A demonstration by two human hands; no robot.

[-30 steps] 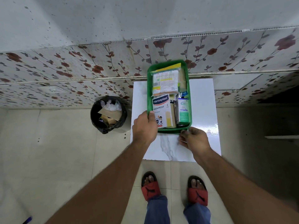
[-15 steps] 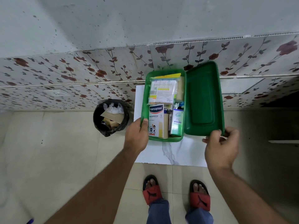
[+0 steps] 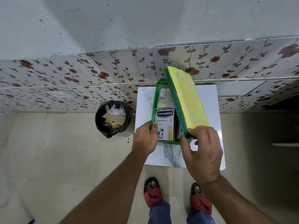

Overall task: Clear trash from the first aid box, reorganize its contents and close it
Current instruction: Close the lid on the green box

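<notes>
A green first aid box (image 3: 155, 101) sits on a white marble-patterned table (image 3: 144, 107). Inside it I see a Hansaplast plaster carton (image 3: 165, 123) near me and a pack of cotton swabs (image 3: 163, 97) behind it. The lid (image 3: 186, 97), green-rimmed with a yellow top, is tilted over the right half of the box and hides what lies under it. My right hand (image 3: 202, 151) grips the lid's near edge. My left hand (image 3: 145, 138) holds the box's near left corner.
A black bin (image 3: 113, 118) lined with a bag stands on the floor left of the table, holding cardboard scraps and crumpled plastic. A floral-tiled wall runs behind the table. My feet in red sandals (image 3: 153, 194) stand just before it.
The lid lay open flat to the right half a second ago; my right hand has swung it up and leftward over the box. My left hand stays on the box's corner.
</notes>
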